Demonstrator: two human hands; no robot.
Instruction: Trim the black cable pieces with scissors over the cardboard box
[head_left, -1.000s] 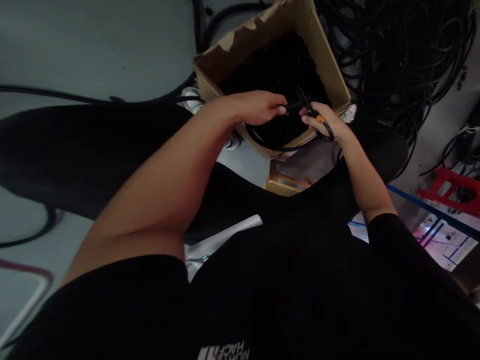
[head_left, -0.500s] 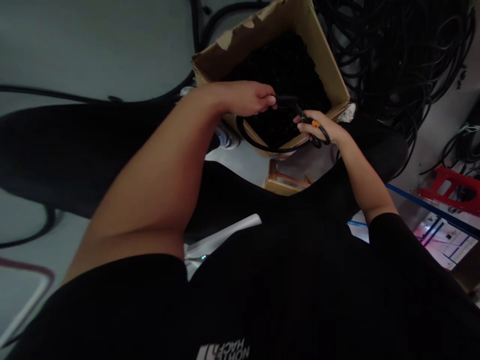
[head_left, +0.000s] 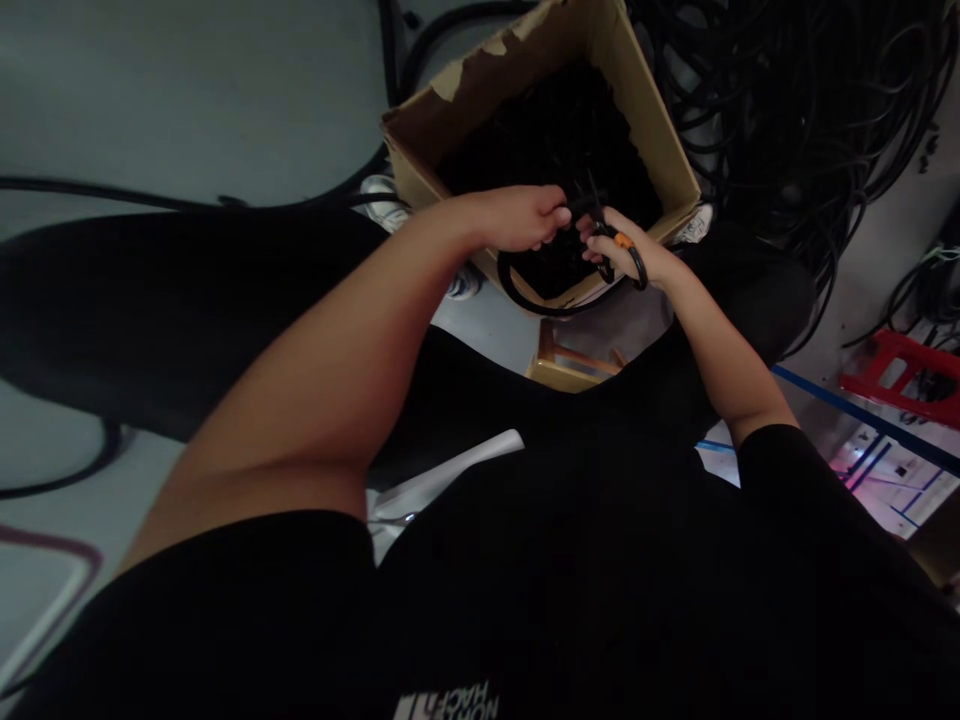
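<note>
the left hand (head_left: 534,218) is closed around a black cable (head_left: 577,207), fingers pinched together, and the cable sticks out from the fingertips toward the right hand (head_left: 639,242). the right hand is curled around the handles of black-and-orange scissors (head_left: 624,241), with the blades pointing up and away from the body. the short length of cable lies between the two hands, right at the blades; it's too dark to tell whether they bite into it. a loop of black cable (head_left: 553,310) bows below the left hand, past the near rim of an open cardboard box (head_left: 649,85). both hands are above the box, which holds a dark heap (head_left: 555,120). a tangle of black cables (head_left: 802,110) lies beyond the box's right side, and a wooden stool (head_left: 566,376) stands just below the near corner.
</note>
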